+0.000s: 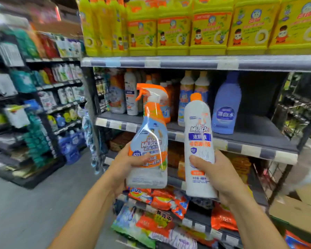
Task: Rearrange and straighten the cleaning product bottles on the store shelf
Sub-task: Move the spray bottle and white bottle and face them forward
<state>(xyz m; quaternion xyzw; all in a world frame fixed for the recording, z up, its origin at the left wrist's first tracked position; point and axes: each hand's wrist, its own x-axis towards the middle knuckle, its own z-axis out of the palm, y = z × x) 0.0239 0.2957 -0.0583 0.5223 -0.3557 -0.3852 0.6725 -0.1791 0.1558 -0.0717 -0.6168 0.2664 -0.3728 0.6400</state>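
Note:
My left hand [126,164] grips an orange-and-white trigger spray bottle [149,130] by its lower body, held upright in front of the shelf. My right hand [217,175] holds a tall white bottle with an orange cap [198,141], also upright, beside the spray bottle. Both hang in the air in front of the middle shelf [250,139]. On that shelf stand a blue bleach bottle [226,106], two white bottles with orange caps [187,90] and several more cleaners [131,92] at the left.
Yellow detergent jugs [174,29] fill the top shelf. Orange and white detergent bags [162,200] lie on the low shelves. The middle shelf's right part holds nothing. A cardboard box [298,212] sits at the lower right. Another aisle of shelving [43,97] runs at the left.

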